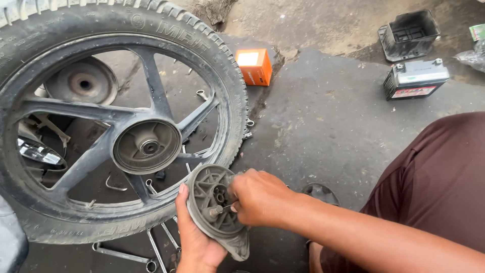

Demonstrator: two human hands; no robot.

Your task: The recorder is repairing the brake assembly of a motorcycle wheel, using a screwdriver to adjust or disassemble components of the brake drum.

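Observation:
My left hand [194, 237] cradles a round grey ribbed brake plate [209, 199] from below and behind, tilted on edge near the bottom centre. My right hand [260, 197] reaches in from the right, fingers closed on a small part at the plate's centre, beside a short protruding pin. Just left of the plate stands a black alloy motorcycle wheel [101, 131] with its tyre, its drum hub [146, 146] facing me.
Several spanners [124, 254] lie on the dark ground under the wheel. An orange box [255, 65] sits behind the tyre. A black battery [415, 79] and an open black plastic case [409, 34] rest at upper right. My knee in brown cloth [434, 177] fills the right.

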